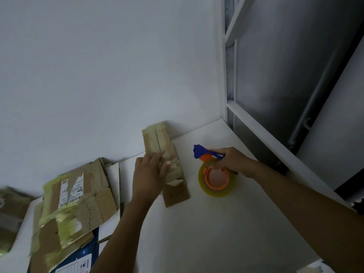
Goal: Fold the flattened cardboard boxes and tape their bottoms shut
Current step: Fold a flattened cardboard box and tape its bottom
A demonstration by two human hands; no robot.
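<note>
A small folded cardboard box, covered in yellowish tape, stands on the white table against the wall. My left hand lies on its left side with straight fingers, the thumb across its front. To the right, my right hand grips the handle of a tape dispenser with an orange core, a blue cutter and a roll of clear yellowish tape; the roll rests on the table.
A stack of flattened, taped cardboard boxes lies at the left, over a blue package. More cardboard sits at the far left. A white frame and dark panels rise at the right.
</note>
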